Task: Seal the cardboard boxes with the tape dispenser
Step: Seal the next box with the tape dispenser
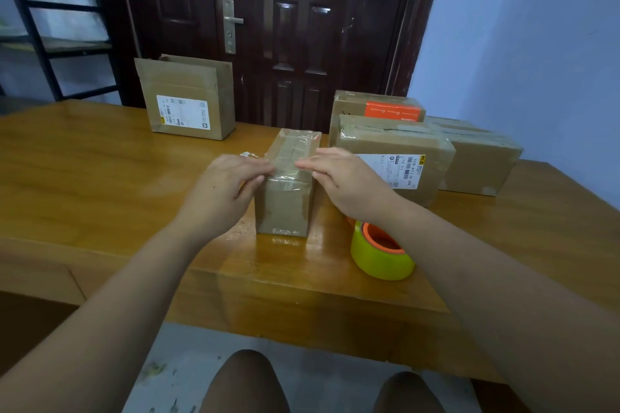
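Observation:
A small narrow cardboard box (285, 208) stands in the middle of the wooden table (100, 178), with clear tape running along its top. My left hand (223, 188) rests against the box's left top edge, fingers laid on the tape. My right hand (342, 178) touches the right top edge with straight fingers, pressing the tape down. A loose end of clear tape (248, 155) sticks out beyond my left fingers. The yellow-green tape roll on its orange dispenser (380, 253) lies on the table under my right wrist, held by neither hand.
Three taped boxes (396, 151) are grouped at the right back of the table. An open-topped box with a white label (188, 100) stands at the back left. A dark door (285, 27) is behind the table, with a metal shelf rack (50, 27) at far left.

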